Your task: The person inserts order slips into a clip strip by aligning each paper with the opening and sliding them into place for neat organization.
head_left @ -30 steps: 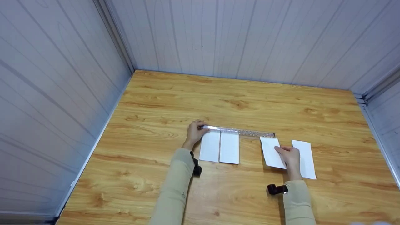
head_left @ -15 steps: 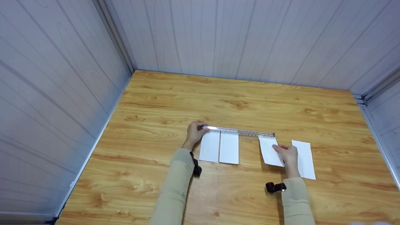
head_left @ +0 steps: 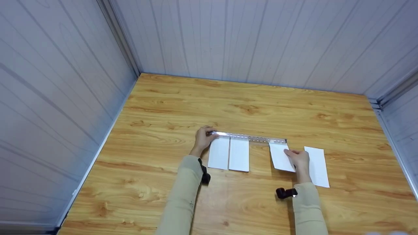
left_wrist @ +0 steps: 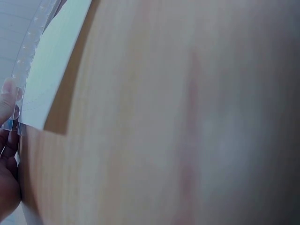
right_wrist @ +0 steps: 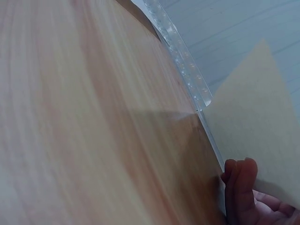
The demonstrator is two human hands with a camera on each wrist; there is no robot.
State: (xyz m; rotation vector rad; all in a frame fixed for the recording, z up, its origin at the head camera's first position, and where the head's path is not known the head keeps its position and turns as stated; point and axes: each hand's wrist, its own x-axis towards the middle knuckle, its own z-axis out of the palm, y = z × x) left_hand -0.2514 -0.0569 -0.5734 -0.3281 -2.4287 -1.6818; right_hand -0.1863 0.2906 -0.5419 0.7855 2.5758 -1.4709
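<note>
My left hand (head_left: 203, 138) pinches the left end of a clear plastic strip (head_left: 259, 139) with round bumps along it. In the left wrist view, the thumb (left_wrist: 7, 102) lies on top of the strip and fingers curl below. Two white paper cards (head_left: 219, 153) hang side by side from its left half, their top edges at the strip. My right hand (head_left: 300, 160) pinches a third white card (head_left: 281, 157) by its right side, tilted above the table. That card's top edge overlaps the strip's right end; the right wrist view shows the card (right_wrist: 260, 108) right at the strip's end.
Another white card (head_left: 318, 166) lies on the wood-grain table (head_left: 248, 202), just right of my right hand. Pale panel walls (head_left: 228, 39) enclose the table at the back and both sides. Black wrist cameras (head_left: 285, 193) sit on both sleeves.
My right hand has shifted slightly left and away from me with its card, bringing the card's top edge to the strip. The left hand and strip have stayed put.
</note>
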